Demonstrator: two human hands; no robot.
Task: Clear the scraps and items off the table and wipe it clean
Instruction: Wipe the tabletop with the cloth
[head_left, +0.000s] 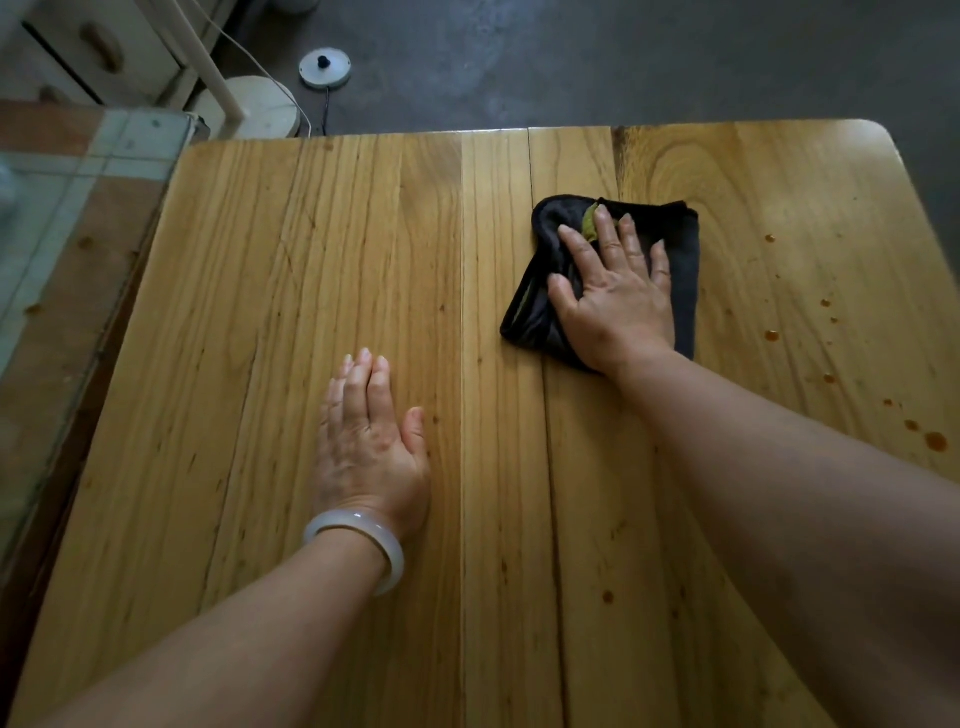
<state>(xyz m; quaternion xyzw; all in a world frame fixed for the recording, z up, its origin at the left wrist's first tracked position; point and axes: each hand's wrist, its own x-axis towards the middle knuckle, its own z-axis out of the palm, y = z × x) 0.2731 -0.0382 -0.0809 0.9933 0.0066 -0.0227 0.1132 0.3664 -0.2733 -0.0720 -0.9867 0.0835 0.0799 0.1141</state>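
Nearest, the left hand (371, 447) lies flat on the bare worktop (234, 312), fingers straight and together, holding nothing. It looks planted there to steady the body while the other arm reaches. A pale bracelet (358, 540) sits just behind it on the wrist.

Farther out and to its right, the right hand (613, 291) presses down on a dark cloth (680, 270). Its fingers are spread flat rather than curled, which keeps the folded cloth wide against the wood for wiping. Under its fingertips lies a greenish bit (589, 223), possibly a leaf scrap caught up in the cloth, though the view is too dim to be sure.

Right of that hand, brown drops (935, 440) dot the wood, not yet wiped. Beyond the far edge is grey floor (519, 62).
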